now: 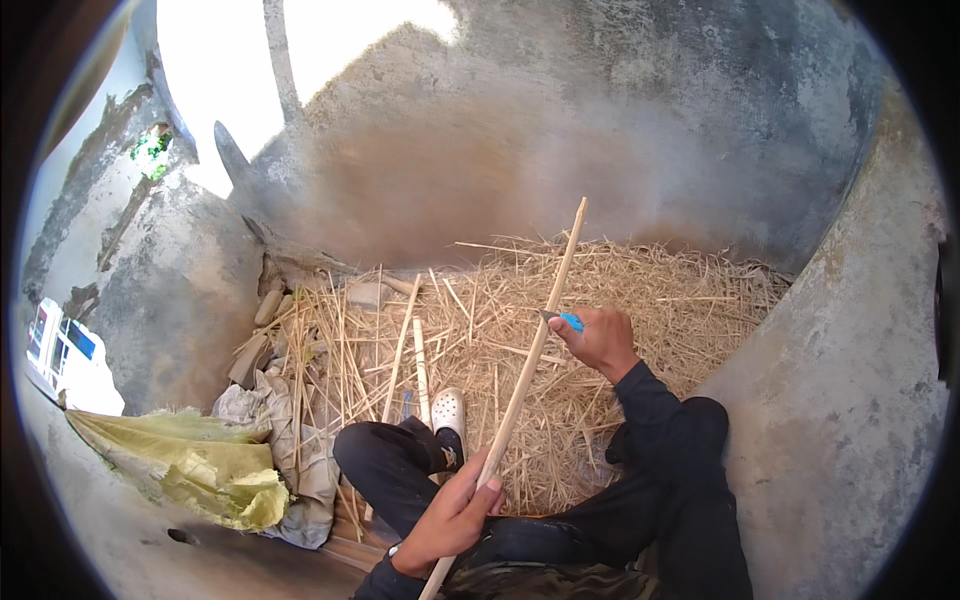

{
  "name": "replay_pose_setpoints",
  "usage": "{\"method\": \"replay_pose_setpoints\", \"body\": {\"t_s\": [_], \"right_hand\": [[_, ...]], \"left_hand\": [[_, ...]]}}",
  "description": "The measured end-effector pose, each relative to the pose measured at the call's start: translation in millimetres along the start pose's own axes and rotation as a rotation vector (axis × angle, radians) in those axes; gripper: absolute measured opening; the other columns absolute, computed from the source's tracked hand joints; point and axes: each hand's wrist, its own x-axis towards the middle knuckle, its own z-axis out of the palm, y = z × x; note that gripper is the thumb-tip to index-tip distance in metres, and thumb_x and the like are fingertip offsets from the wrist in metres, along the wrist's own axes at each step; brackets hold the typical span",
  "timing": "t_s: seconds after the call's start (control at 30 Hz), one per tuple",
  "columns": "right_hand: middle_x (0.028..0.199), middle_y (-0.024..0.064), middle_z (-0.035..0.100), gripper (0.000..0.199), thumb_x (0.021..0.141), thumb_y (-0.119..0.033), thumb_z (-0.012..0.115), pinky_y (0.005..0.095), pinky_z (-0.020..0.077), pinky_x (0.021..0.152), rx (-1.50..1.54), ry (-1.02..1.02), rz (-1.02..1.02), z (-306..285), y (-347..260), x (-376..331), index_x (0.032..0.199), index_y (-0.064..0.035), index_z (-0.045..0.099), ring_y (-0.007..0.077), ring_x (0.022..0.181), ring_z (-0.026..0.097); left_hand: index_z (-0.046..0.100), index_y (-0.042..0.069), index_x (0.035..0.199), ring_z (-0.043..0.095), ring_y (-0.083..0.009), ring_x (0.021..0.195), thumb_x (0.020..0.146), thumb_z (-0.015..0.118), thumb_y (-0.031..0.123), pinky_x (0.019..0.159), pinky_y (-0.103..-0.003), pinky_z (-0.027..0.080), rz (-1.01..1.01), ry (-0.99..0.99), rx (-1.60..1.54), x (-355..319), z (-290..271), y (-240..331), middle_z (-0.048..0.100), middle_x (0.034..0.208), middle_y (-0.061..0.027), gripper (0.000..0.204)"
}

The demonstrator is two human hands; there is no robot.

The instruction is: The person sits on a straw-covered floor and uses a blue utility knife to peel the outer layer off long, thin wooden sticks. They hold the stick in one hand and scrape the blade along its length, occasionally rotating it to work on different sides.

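Note:
A long pale strip of split wood or bamboo [531,368] slants upward across the middle of the view, its thin far end pointing at the back wall. Around its lower part my left hand [455,518] is closed, thumb on top. My right hand [604,342] grips a small knife [572,321] with a blue handle. The knife's dark blade meets the strip's right edge above its middle. Most of the handle is hidden inside my fingers.
Straw-like shavings [660,310] cover the floor, with pale strips [420,372] at the left. Beyond my legs shows a white clog [448,410]. A yellow-green sack [205,465] and grey cloth [315,490] lie left. Concrete walls [620,130] close in behind and on the right.

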Motion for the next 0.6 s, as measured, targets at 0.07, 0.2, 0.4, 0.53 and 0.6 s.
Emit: {"method": "replay_pose_setpoints", "body": {"t_s": [0.07,0.2,0.4,0.53,0.6], "right_hand": [[0.041,0.0054,0.046,0.064,0.084,-0.070,0.045,0.0355,0.0385,0.037,0.035,-0.034,-0.029,2.2,-4.7,-14.1,0.061,-0.0146,0.065,0.0211,0.035,0.049],[0.042,0.0037,0.048,0.063,0.089,-0.066,0.041,0.0340,0.0374,0.037,0.015,0.036,-0.207,-16.0,-36.3,-30.3,0.062,-0.0153,0.065,0.0190,0.037,0.050],[0.042,0.0052,0.048,0.065,0.090,-0.066,0.040,0.0358,0.0386,0.038,-0.024,-0.065,-0.012,7.3,7.0,-7.8,0.062,-0.0124,0.065,0.0213,0.036,0.049],[0.042,0.0062,0.047,0.068,0.088,-0.067,0.040,0.0362,0.0380,0.037,0.068,-0.021,-0.208,0.6,-45.5,-39.1,0.057,-0.0108,0.061,0.0216,0.036,0.049],[0.041,0.0073,0.048,0.070,0.085,-0.071,0.042,0.0360,0.0386,0.037,-0.005,-0.075,-0.069,5.9,-18.4,-22.5,0.054,-0.0102,0.058,0.0217,0.036,0.050]], "left_hand": [[0.032,0.000,0.140,0.041,-0.0060,0.065,0.101,0.041,0.019,0.060,-0.020,0.035,-0.098,0.002,-0.029,0.6,1.2,8.2,0.044,0.073,0.0014,0.045],[0.029,-0.002,0.143,0.045,-0.0080,0.072,0.100,0.042,0.015,0.067,-0.021,0.039,-0.151,-0.005,0.001,8.0,6.1,22.3,0.045,0.075,0.0000,0.048],[0.032,-0.003,0.141,0.047,-0.0084,0.072,0.098,0.044,0.012,0.067,-0.023,0.041,-0.055,0.014,0.061,0.7,1.8,3.7,0.049,0.077,-0.0001,0.047],[0.038,-0.002,0.137,0.054,-0.0181,0.062,0.095,0.047,0.011,0.059,-0.031,0.043,-0.016,0.115,0.351,3.7,-3.9,4.7,0.053,0.067,-0.0088,0.045],[0.040,-0.002,0.135,0.057,-0.0270,0.055,0.093,0.049,0.011,0.055,-0.036,0.043,-0.023,0.128,0.554,-0.4,-1.7,11.8,0.053,0.062,-0.0152,0.045]]}}
